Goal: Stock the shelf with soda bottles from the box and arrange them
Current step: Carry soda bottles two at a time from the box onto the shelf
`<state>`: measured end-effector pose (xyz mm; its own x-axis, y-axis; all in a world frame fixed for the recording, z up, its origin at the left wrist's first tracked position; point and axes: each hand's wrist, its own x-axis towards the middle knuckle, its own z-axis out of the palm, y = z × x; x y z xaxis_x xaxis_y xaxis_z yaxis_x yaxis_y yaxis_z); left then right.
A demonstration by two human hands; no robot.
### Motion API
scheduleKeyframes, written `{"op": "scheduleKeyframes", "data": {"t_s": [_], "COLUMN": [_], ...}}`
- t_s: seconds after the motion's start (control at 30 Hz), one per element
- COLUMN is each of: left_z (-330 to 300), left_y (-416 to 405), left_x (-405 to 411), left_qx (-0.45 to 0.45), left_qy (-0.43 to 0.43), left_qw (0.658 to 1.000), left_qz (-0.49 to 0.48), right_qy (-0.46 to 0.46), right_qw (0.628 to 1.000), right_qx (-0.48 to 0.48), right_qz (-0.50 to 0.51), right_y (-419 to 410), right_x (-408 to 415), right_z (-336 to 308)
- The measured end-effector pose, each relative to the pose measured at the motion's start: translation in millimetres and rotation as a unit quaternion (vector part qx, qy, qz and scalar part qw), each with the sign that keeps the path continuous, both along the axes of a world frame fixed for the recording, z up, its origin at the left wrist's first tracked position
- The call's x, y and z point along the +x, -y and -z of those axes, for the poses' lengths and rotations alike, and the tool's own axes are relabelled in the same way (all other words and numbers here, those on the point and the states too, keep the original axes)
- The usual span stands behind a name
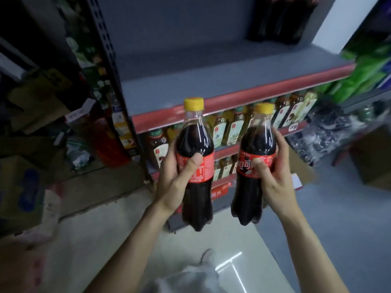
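Note:
I hold two dark cola bottles upright in front of the shelving. My left hand (176,176) grips the left cola bottle (195,142) around its red label, thumb across the front. My right hand (273,178) grips the right cola bottle (257,144) the same way. Both have yellow caps. The grey shelf (190,79) with a red front strip lies just beyond and above the caps. Several dark cola bottles (281,20) stand at its back right. The box is not in view.
Below the grey shelf, rows of tea bottles (228,130) fill the lower shelves. A black perforated upright (110,60) borders the shelf on the left, with cluttered cardboard boxes (23,187) beyond it. Green packs (364,72) sit to the right. Pale floor lies beneath my arms.

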<state>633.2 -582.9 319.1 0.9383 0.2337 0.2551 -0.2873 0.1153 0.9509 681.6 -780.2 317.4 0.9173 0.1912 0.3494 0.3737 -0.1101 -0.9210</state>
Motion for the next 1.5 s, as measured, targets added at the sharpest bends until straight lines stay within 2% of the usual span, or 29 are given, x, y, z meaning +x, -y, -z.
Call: {"op": "scheduleKeyframes", "data": {"t_s": [0.2, 0.37, 0.43, 0.53, 0.67, 0.83, 1.07, 1.2, 1.37, 1.5], "left_z": [-80, -142, -157, -168, -163, -155, -136, -132, -130, -132], "left_y": [58, 98, 114, 137, 167, 193, 199, 198, 199, 204], "left_x": [121, 205, 237, 284, 348, 427, 500, 519, 531, 534], "left_qx": [-0.003, 0.018, 0.028, 0.064, 0.143, 0.253, 0.261, 0.264, 0.256, 0.279], "left_qy": [0.110, 0.210, 0.227, 0.213, 0.171, 0.115, 0.060, 0.075, 0.066, 0.067], "left_qw": [0.994, 0.977, 0.973, 0.973, 0.964, 0.930, 0.897, 0.887, 0.892, 0.874], "left_qz": [0.020, -0.014, -0.024, -0.055, -0.145, -0.242, -0.351, -0.371, -0.368, -0.393], "right_qy": [0.104, 0.180, 0.204, 0.228, 0.219, 0.223, 0.194, 0.203, 0.177, 0.174], "right_qw": [0.994, 0.982, 0.977, 0.972, 0.974, 0.974, 0.980, 0.978, 0.982, 0.982], "right_qx": [0.033, 0.058, 0.059, 0.055, 0.058, 0.049, 0.047, 0.041, 0.058, 0.046], "right_qz": [0.000, -0.007, -0.012, -0.009, -0.022, -0.014, -0.017, -0.033, -0.038, -0.058], "right_y": [52, 87, 100, 121, 145, 159, 166, 161, 162, 165], "right_x": [120, 210, 244, 294, 359, 441, 512, 530, 547, 547], "right_z": [-77, -132, -146, -158, -162, -156, -145, -140, -134, -131]}}
